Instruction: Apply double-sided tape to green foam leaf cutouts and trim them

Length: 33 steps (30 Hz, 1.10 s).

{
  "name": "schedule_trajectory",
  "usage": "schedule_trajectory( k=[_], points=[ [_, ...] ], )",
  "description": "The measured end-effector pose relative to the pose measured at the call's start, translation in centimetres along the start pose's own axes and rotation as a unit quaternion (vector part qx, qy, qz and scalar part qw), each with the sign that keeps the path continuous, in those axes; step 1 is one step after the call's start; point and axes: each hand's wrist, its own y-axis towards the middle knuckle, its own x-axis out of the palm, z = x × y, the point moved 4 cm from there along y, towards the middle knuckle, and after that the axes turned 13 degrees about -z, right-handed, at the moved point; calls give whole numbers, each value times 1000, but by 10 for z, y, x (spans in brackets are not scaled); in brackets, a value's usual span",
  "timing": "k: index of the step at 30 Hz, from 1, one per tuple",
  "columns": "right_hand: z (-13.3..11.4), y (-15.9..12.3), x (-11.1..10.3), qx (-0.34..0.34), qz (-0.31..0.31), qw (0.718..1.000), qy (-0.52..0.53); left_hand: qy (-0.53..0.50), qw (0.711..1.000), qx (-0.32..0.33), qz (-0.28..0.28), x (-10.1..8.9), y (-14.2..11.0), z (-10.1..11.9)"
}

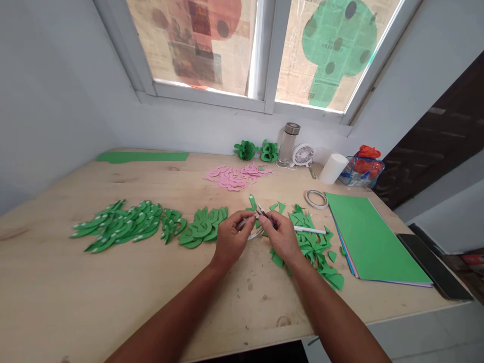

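Observation:
Between my hands, above the middle of the wooden table, the thin blades of a pair of scissors (260, 210) stand apart. My right hand (280, 236) is closed on these scissors, and their handles are hidden by the fingers. My left hand (235, 236) is closed in a pinch close to the blades. A white curved edge, like part of a tape roll (256, 234), shows below its fingertips; the rest is covered. Just beyond the blades lies a small green paper piece (252, 201). Left of my left hand sits a pile of green paper cutouts (202, 228).
Green cutouts with white tabs (124, 224) spread at left. Green scraps (313, 249) and a white stick (310, 229) lie at right, near a tape roll (316, 199) and coloured sheets (378, 237). Pink cutouts (236, 176), a bottle (288, 143) and a fan (303, 154) are behind.

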Motion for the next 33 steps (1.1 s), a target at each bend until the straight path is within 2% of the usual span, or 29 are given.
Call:
schedule_trajectory(
  k=[33],
  points=[
    [2,1,-3,1,14,1000,1,-11,1000,-23,3,0,0,-1]
  ],
)
